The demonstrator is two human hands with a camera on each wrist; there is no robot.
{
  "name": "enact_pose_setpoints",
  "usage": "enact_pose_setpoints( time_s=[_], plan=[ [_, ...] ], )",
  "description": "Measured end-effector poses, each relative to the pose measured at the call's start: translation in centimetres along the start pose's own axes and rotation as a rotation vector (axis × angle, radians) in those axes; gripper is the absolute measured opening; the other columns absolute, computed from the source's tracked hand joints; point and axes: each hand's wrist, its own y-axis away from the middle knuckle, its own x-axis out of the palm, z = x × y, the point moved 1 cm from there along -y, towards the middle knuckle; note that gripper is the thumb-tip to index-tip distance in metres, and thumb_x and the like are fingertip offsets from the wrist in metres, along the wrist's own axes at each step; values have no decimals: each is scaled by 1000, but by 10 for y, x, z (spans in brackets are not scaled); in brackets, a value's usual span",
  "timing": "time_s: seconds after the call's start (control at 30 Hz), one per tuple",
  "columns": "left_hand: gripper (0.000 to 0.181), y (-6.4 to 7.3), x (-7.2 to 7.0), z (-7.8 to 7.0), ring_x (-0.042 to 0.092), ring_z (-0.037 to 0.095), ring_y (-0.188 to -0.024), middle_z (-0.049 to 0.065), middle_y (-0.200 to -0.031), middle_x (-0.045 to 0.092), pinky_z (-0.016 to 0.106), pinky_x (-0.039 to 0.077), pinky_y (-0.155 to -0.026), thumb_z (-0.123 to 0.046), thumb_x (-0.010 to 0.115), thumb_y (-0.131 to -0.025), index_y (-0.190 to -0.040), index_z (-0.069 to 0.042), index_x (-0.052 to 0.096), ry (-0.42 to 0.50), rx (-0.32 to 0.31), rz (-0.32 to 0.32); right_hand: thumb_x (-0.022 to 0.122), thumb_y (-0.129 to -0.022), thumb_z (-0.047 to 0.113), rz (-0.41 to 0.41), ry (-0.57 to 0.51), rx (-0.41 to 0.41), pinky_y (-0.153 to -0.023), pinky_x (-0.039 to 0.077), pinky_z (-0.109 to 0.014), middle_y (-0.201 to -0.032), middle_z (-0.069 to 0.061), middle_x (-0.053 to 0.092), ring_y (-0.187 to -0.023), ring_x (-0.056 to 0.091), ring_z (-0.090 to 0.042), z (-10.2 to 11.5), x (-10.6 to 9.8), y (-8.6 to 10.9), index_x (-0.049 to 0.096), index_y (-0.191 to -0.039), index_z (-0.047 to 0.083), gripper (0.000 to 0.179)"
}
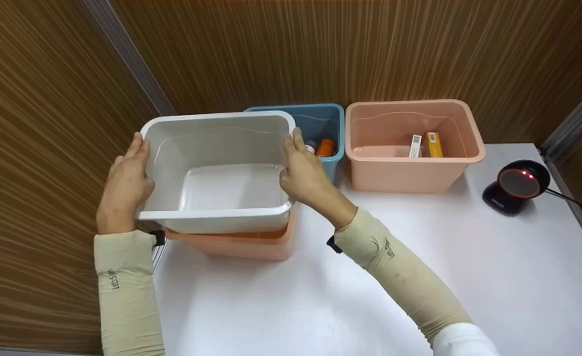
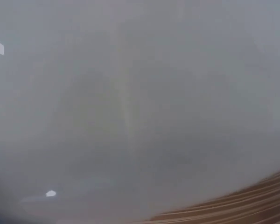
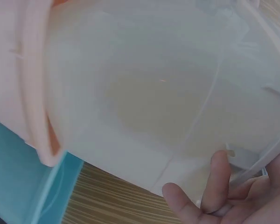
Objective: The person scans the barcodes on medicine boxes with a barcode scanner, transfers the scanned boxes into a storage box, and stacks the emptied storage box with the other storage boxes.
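A white plastic storage bin (image 1: 221, 143) with nothing inside is held level between both hands at its short ends. My left hand (image 1: 125, 188) grips its left rim, and my right hand (image 1: 308, 170) grips the right one. Under it stands a pink storage bin (image 1: 251, 247), whose back half the white one covers. In the right wrist view the white bin's outer wall (image 3: 130, 102) overlaps the pink bin's rim (image 3: 35, 84); whether they touch I cannot tell. Only blurred white bin wall (image 2: 140, 93) fills most of the left wrist view.
Behind, a blue bin (image 1: 330, 118) holds an orange bottle (image 1: 326, 148) and another container. Beside it a second pink bin (image 1: 409, 175) contains a white box (image 1: 415, 146) and a yellow box (image 1: 434, 144). A black scanner (image 1: 518, 185) with a cable stands right. Wood-grain panels enclose the white table (image 1: 370, 306).
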Motion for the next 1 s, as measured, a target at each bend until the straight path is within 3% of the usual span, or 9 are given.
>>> enact_pose_setpoints(
  time_s=[0.13, 0.3, 0.43, 0.53, 0.67, 0.8, 1.0],
  plan=[
    [80, -2, 10, 4, 39, 55, -119, 16, -166, 8, 61, 21, -111, 13, 53, -82, -156, 6, 24, -32, 9, -3, 52, -93, 1, 0, -15, 16, -113, 29, -48, -167, -15, 10, -144, 34, -38, -2, 5, 3, 27, -158, 0, 71],
    [81, -2, 21, 9, 38, 54, -120, 16, -167, 7, 63, 24, -108, 12, 54, -83, -157, 5, 22, -46, -1, 12, 53, -92, 1, -14, -2, 17, -103, 45, -44, -167, -16, 11, -125, 56, -39, -4, 12, 5, 27, -158, 0, 71],
    [80, 0, 33, 13, 40, 52, -119, 16, -167, 8, 63, 29, -105, 12, 54, -84, -157, 4, 23, -39, -1, 9, 54, -91, 2, -23, 17, 21, -102, 46, -45, -166, -19, 14, -120, 59, -42, -10, 20, 7, 29, -157, -2, 70],
    [80, 0, 48, 19, 39, 53, -124, 17, -166, 9, 63, 26, -109, 12, 55, -84, -156, 5, 23, -26, 12, 17, 55, -91, 2, -37, 27, 22, -102, 46, -48, -165, -21, 17, -120, 59, -44, -18, 28, 8, 32, -156, -3, 69],
    [80, 1, 72, 28, 35, 55, -130, 19, -166, 10, 65, 20, -111, 12, 56, -84, -156, 6, 22, -21, 10, 48, 57, -89, 2, -35, 48, 25, -93, 52, -48, -163, -23, 20, -108, 64, -43, -31, 40, 10, 34, -154, -6, 69],
    [78, 3, 94, 33, 39, 55, -125, 22, -165, 13, 67, 24, -108, 12, 55, -83, -155, 7, 25, -36, 10, 60, 59, -88, 1, -38, 66, 35, -84, 55, -50, -162, -25, 23, -99, 67, -42, -46, 54, 14, 36, -152, -8, 69],
    [76, 2, 111, 35, 42, 53, -121, 22, -165, 14, 66, 25, -108, 12, 54, -84, -155, 8, 26, -35, 5, 68, 60, -86, 1, -66, 101, 25, -80, 55, -52, -159, -28, 28, -96, 68, -44, -58, 62, 17, 40, -149, -10, 67]
  ],
)
